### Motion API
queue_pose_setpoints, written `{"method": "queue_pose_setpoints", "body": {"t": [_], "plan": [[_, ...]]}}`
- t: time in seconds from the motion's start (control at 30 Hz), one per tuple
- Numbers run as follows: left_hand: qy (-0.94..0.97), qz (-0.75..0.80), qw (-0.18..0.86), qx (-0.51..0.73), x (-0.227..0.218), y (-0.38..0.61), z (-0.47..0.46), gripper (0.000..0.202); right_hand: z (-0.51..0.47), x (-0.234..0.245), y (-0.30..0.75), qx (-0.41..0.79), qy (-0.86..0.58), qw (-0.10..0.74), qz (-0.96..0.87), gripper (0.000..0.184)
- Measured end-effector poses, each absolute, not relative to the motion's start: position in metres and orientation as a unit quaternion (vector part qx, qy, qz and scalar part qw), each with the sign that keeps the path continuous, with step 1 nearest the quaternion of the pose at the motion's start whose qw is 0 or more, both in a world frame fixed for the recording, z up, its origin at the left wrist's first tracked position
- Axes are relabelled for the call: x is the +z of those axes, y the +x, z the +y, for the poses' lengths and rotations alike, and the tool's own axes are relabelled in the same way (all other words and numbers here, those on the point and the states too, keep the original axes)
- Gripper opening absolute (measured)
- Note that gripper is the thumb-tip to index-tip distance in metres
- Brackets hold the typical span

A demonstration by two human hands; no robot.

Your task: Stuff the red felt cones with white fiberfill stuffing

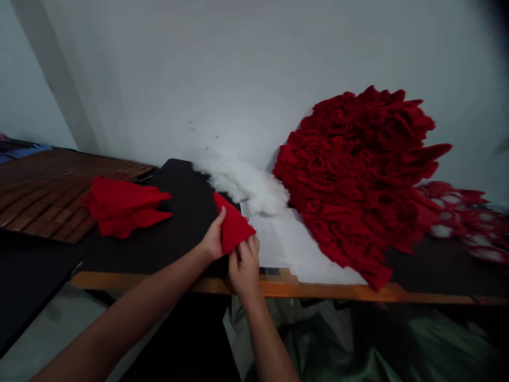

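Fingers (249, 249) hold red cloth (234, 227); white fluff (256, 187) beyond, red heap (350, 170) right.

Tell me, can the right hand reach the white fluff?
Probably yes: the white fluff lies close and the white sheet leaves a free way, though the right hand is busy with the red cloth.

Taken from your own head, the single view looks forward and down across the desk (186, 223), whose near edge cuts the lower part of the picture, while the pale wall (178, 79) fills the far side. Your forearms (151, 313) enter from the near side, placing your left hand (214, 236) and right hand (244, 265) close before the lens, around mid-picture. The wide sweep runs from a brown panel (51, 185) at left to red-and-white pieces (445, 215) at right.
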State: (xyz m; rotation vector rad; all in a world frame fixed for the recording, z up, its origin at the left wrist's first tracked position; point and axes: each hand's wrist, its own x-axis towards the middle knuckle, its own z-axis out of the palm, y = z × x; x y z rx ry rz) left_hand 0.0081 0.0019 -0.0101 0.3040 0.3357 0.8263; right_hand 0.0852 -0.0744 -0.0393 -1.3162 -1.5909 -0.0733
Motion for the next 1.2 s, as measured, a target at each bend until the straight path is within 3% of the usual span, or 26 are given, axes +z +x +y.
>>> {"method": "queue_pose_setpoints", "body": {"t": [0.13, 0.23, 0.37, 0.87, 1.03, 1.2], "plan": [[0.125, 0.212, 0.877, 0.413, -0.01, 0.007, 0.004, 0.054, -0.076, -0.035, 0.077, -0.019, -0.561, 0.596, -0.574, 0.027], [0.141, 0.199, 0.886, 0.395, -0.009, 0.009, 0.001, 0.044, -0.07, -0.031, 0.07, 0.047, -0.57, 0.591, -0.569, 0.027], [0.124, 0.195, 0.87, 0.436, -0.007, 0.005, 0.005, 0.034, -0.066, -0.027, 0.065, 0.009, -0.578, 0.601, -0.552, 0.023], [0.091, 0.207, 0.863, 0.452, -0.009, 0.001, 0.013, 0.035, -0.068, -0.027, 0.069, 0.025, -0.584, 0.467, -0.663, 0.026], [0.091, 0.18, 0.85, 0.487, -0.007, 0.001, 0.012, 0.031, -0.06, -0.013, 0.085, 0.007, -0.627, 0.556, -0.545, 0.022], [0.107, 0.195, 0.873, 0.433, -0.009, 0.005, 0.009, 0.029, -0.037, -0.005, 0.098, -0.045, -0.632, 0.495, -0.594, 0.034]]}}
